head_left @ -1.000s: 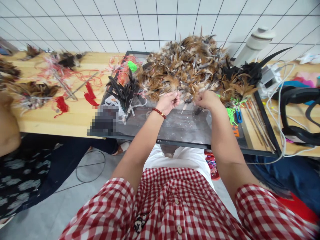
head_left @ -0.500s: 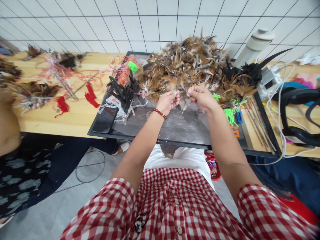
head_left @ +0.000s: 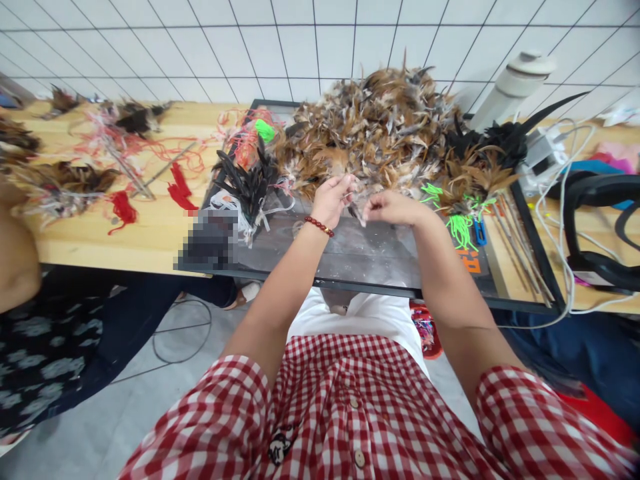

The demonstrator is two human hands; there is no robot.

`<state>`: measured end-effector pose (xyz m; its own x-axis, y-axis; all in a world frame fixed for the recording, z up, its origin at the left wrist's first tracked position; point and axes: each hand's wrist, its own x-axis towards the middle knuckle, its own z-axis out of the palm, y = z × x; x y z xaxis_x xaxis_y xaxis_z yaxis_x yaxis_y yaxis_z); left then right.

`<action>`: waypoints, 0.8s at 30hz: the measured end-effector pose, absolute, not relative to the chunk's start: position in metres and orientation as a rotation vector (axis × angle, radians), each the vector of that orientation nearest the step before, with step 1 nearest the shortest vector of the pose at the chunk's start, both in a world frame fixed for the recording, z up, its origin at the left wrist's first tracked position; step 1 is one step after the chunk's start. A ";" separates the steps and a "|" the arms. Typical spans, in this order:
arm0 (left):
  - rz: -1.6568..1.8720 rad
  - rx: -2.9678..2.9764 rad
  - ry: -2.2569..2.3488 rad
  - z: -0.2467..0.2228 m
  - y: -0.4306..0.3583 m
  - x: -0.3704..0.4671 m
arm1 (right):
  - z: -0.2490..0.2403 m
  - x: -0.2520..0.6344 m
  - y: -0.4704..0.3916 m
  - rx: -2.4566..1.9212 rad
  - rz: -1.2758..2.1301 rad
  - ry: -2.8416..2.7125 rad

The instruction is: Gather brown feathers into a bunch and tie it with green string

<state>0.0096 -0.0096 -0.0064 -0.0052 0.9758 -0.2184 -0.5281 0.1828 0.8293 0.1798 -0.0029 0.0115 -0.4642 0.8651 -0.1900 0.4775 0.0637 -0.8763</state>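
Note:
A large heap of brown and grey feathers (head_left: 390,127) lies on the dark tray (head_left: 320,277). At its front edge my left hand (head_left: 334,200), with a red bead bracelet (head_left: 319,227) on the wrist, is closed with thumb and fingertips together; brownish feathers show above it. My right hand (head_left: 393,208) is just to the right and a little lower, its fingers pinched at a small greyish feather (head_left: 359,212) between the two hands. Black feathers tied with white ribbon (head_left: 247,180) lie left of my hands. Bright green strings (head_left: 460,230) are to the right.
Thin sticks (head_left: 523,247) and a blue clip (head_left: 479,232) lie at the right. Behind them stands a white bottle (head_left: 513,90). White cables and a black headset (head_left: 575,227) are farther right. A person's arm (head_left: 17,247) is at the left edge, near red tassels (head_left: 121,210).
My right hand has moved down and left, closer to my left hand, and now pinches lower by the small feather. My left hand has shifted slightly left.

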 end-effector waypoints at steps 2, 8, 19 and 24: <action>1.327 0.607 0.944 -0.006 -0.009 0.009 | 0.010 0.179 -0.002 -1.340 1.293 -1.978; 1.276 0.603 0.925 0.000 -0.015 0.013 | 0.005 0.155 -0.007 -1.290 1.038 -1.608; 1.422 0.456 0.977 0.003 -0.008 0.006 | 0.013 0.172 -0.009 -1.440 0.937 -2.172; 1.424 0.437 0.968 0.004 -0.009 0.007 | 0.021 0.173 -0.016 -1.567 0.937 -2.493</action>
<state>0.0073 -0.0089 0.0039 -0.1310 0.9462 -0.2960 -0.6230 0.1537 0.7670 0.1725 -0.0161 0.0215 -0.4847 0.8333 -0.2657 0.8022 0.3025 -0.5148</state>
